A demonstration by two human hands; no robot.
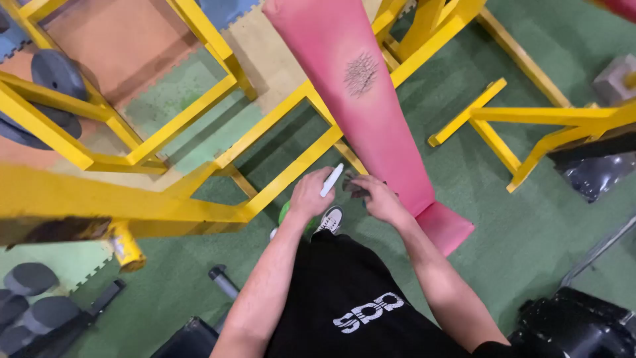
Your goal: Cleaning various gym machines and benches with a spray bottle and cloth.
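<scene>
Closest to the lens, a black garment with a white print [361, 301] is filling the bottom of the view, and both bare forearms are reaching forward over it. The left hand [310, 194] is curling round a white, pen-like tube [332, 179], gripping its lower end so that the tip is slanting up and to the right. The right hand [379, 197] is sitting just beside it, fingers pinching something small and dark [354, 185] right against the lower edge of the pink bench pad [361, 99]; what that dark bit is, I cannot tell. The pad is running diagonally up the frame, and it is carrying a scribbled patch of dark marks [361, 73] higher up its face, well apart from both hands. Below the hands, a white shoe [331, 219] is peeking out, with something green [286, 212] just beside it. Yellow steel frames [199, 126] are crossing over the green floor [503, 225] on both sides. Dark weight plates [46, 93] are leaning at the upper left, and round dark weights [30, 278] are sitting at the lower left.
</scene>
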